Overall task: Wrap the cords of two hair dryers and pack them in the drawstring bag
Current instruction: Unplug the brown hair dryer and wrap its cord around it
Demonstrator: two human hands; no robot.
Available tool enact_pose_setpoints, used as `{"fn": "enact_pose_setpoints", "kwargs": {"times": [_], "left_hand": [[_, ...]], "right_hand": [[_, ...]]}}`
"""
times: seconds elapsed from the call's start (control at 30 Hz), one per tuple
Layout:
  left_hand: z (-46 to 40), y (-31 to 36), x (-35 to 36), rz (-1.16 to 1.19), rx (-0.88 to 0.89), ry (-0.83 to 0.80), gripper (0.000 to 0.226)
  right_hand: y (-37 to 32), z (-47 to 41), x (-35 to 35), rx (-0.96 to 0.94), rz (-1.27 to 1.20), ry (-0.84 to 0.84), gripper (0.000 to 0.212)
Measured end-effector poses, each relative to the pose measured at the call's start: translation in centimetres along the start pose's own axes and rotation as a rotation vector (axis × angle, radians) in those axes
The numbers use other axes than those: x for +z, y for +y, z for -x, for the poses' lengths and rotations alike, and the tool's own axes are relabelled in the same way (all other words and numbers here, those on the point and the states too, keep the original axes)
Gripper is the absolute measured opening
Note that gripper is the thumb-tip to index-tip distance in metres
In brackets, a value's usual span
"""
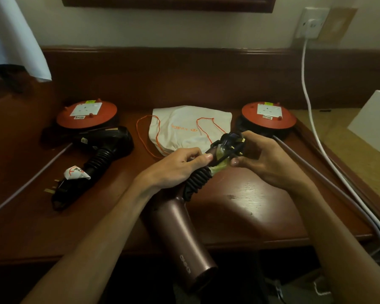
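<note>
A pink hair dryer (178, 233) points its barrel toward me over the desk's front edge, its black cord coiled round the handle (198, 178). My left hand (176, 167) grips that wrapped handle. My right hand (266, 156) holds the black plug (233, 143) at the handle's end, its prongs showing. A black hair dryer (105, 143) lies at the left with its cord wound round the handle and its plug (61, 189) resting on the desk. The white drawstring bag (189, 128) with orange strings lies flat at the middle back.
Two red cord reels (88, 115) (270, 118) sit at the back left and right of the wooden desk (250, 207), each trailing a grey cable. A white cable (307, 84) hangs from the wall socket. A lampshade (15, 36) is at the upper left, a white box (375, 130) at the right.
</note>
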State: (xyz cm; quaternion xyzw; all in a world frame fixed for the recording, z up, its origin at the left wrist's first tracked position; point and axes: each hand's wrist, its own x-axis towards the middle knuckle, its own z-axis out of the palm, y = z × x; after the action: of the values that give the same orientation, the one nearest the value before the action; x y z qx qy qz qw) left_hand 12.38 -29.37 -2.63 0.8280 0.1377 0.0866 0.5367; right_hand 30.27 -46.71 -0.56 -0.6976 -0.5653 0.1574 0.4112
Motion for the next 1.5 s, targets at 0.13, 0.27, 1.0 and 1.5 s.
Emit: {"fn": "enact_pose_setpoints", "kwargs": {"times": [0.13, 0.27, 1.0, 1.5], "left_hand": [[-0.5, 0.3, 0.1, -0.075, -0.022, -0.053, 0.048], [-0.8, 0.0, 0.0, -0.082, -0.054, -0.106, 0.065], [9.4, 0.2, 3.2, -0.569, -0.224, 0.615, 0.086], [7.0, -4.0, 3.1, -0.827, -0.233, 0.464, 0.067]], "right_hand": [[1.0, 0.7, 1.5, -0.002, 0.016, 0.118, 0.048], [1.8, 0.9, 1.7, 0.026, -0.026, 0.163, 0.065], [2.2, 1.3, 1.6, 0.017, 0.368, -0.23, 0.081], [0.0, 3.0, 7.3, 0.021, 0.448, -0.267, 0.081]]}}
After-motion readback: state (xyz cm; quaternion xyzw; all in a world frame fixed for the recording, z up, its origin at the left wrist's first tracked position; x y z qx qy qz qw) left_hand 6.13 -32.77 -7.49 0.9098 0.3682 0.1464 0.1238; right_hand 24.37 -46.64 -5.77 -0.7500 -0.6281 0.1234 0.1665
